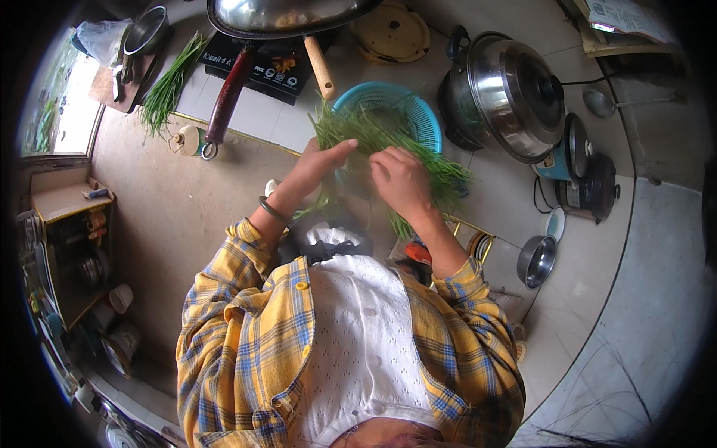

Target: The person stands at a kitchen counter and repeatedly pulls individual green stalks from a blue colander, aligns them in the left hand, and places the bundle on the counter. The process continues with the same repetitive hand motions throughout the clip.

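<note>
A bunch of long, thin green stalks, like Chinese chives (372, 131), lies across a blue plastic colander (423, 115) on the tiled counter. My left hand (319, 168), with a bangle on the wrist, holds the stalks near their left end, its thumb stretched over them. At the middle of the bunch is my right hand (402, 182), fingers bent and fingertips together; whether a stalk is pinched there cannot be told. Loose stalks hang below both hands. A second bunch of green stalks (171, 84) lies on the counter at the left.
Behind the colander, a lidded wok (285, 14) with a red handle (227, 101) and a wooden handle (320, 70) reach over the counter edge. To the right stand a large steel pot (504, 92), a ladle (599, 103) and a steel bowl (536, 262). A cutting board (131, 84) is far left.
</note>
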### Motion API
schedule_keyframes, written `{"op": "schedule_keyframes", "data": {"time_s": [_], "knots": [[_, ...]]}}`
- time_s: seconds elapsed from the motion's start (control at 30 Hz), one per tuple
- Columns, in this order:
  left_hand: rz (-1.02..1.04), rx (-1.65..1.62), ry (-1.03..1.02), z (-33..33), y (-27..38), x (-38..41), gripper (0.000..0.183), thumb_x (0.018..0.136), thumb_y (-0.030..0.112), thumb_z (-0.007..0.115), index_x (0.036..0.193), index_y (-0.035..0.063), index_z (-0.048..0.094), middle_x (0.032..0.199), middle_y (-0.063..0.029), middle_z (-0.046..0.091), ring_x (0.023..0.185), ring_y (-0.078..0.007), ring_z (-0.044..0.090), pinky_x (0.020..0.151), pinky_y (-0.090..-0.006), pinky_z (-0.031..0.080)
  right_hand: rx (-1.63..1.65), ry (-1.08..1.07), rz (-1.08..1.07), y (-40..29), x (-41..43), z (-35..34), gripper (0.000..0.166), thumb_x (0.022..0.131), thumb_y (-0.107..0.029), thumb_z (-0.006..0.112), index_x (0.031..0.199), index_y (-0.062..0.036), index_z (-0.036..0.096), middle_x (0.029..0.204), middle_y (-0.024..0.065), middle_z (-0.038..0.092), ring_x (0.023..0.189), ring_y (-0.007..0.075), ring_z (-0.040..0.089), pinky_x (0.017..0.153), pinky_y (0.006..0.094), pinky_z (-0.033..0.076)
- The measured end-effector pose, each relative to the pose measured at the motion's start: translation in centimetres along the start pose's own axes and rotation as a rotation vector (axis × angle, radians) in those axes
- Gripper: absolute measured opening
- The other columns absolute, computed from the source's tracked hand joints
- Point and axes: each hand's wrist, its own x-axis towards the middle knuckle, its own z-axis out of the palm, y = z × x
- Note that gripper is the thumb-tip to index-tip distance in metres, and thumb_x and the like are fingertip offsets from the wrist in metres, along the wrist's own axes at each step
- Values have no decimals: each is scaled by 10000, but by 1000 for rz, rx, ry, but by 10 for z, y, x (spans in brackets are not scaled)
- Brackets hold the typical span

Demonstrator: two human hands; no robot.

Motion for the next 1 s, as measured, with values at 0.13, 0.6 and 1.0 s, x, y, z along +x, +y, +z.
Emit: {"op": "schedule_keyframes", "data": {"time_s": [0.13,0.6,1.0], "knots": [[74,43,27,6,-4,0,226,896,240,702,972,29,671,766,44,575,659,-53,483,572,-214,374,29,-58,79,-12,4,-9,78,763,-86,696,827,-74,654,821,57,632,799,269,628,714,387,503],[-13,-76,12,3,-5,-2,185,920,239,659,965,61,638,783,49,545,675,-49,448,585,-224,357,139,-57,178,-9,1,0,58,791,-73,659,813,-68,606,761,66,643,704,267,645,616,372,503],[-26,-42,7,6,-1,-7,246,921,247,668,1036,31,648,835,31,591,703,-56,479,606,-220,378,874,-378,588,11,3,6,162,909,-131,649,911,31,652,747,32,666,663,96,611,623,249,498]]}}
